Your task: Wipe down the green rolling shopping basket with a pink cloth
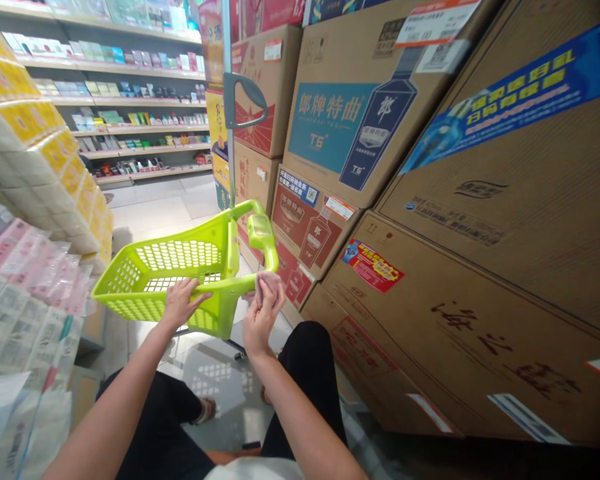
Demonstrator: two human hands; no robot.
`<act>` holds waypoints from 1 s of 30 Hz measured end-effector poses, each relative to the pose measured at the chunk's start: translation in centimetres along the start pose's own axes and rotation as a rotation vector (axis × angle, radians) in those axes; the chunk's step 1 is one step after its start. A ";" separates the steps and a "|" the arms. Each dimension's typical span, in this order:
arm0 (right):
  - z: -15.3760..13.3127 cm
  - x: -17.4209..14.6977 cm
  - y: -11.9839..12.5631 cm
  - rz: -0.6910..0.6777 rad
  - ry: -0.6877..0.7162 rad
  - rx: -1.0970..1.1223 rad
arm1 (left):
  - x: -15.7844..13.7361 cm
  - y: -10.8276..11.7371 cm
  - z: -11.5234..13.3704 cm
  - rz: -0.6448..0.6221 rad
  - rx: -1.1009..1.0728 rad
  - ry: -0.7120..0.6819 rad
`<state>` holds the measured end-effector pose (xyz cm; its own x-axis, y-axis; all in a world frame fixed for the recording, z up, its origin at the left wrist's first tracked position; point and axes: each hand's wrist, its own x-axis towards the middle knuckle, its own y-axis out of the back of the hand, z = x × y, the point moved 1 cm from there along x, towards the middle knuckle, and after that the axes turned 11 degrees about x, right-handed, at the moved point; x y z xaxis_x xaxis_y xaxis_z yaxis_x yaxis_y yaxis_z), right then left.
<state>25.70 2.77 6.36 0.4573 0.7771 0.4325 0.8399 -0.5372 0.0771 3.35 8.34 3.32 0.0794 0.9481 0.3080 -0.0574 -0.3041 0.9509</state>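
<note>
Left hand [179, 301]: my fingers lie flat and spread on the near rim of the lime-green shopping basket [145, 277], gripping nothing.
Right hand [263, 308]: my fingers pinch a pinkish cloth [269, 285] against the rim's corner, below the basket handle [260, 233].
Basket: tilted on the tiled floor [220, 373], just ahead of my knees.
Right side: stacked liquor cartons [350, 127].
Left side: packs of tissue [35, 153].

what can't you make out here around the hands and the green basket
Head view only:
- What the right hand holds: pale and blurred, wrapped by the fingers.
- Basket floor: hidden behind its near wall and the left hand.
- Pole top: cut off by the upper edge.
- Shelf goods: too small to read.
</note>
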 end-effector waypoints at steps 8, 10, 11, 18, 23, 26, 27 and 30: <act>3.1 1.6 -1.7 0.186 -0.184 0.019 | -0.6 -0.1 3.8 0.064 -0.032 0.077; 3.7 -0.3 -2.6 0.120 -0.209 -0.016 | -0.7 -0.2 4.2 0.081 -0.019 0.086; 3.9 -1.2 -2.9 0.079 -0.208 -0.015 | -0.8 -0.3 4.2 0.087 -0.013 0.085; 3.4 -0.3 -2.4 0.199 -0.037 0.146 | -0.7 -0.7 3.9 0.100 0.050 0.078; 4.7 -2.2 -3.5 0.019 -0.055 0.020 | -0.5 -1.1 4.6 0.136 0.068 0.074; 5.0 -2.8 -3.0 -0.092 -0.026 -0.021 | -0.2 -1.2 4.5 0.130 0.080 0.072; 4.8 -2.3 -2.5 -0.091 -0.013 -0.040 | -0.2 -1.2 4.4 0.124 0.085 0.070; 3.7 0.7 -0.7 -0.024 -0.020 -0.192 | 0.0 -1.2 4.2 0.114 0.102 0.067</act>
<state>26.45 4.91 3.29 0.4454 0.7958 0.4104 0.7802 -0.5698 0.2582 7.57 8.30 2.31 0.0118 0.9100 0.4144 0.0393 -0.4146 0.9092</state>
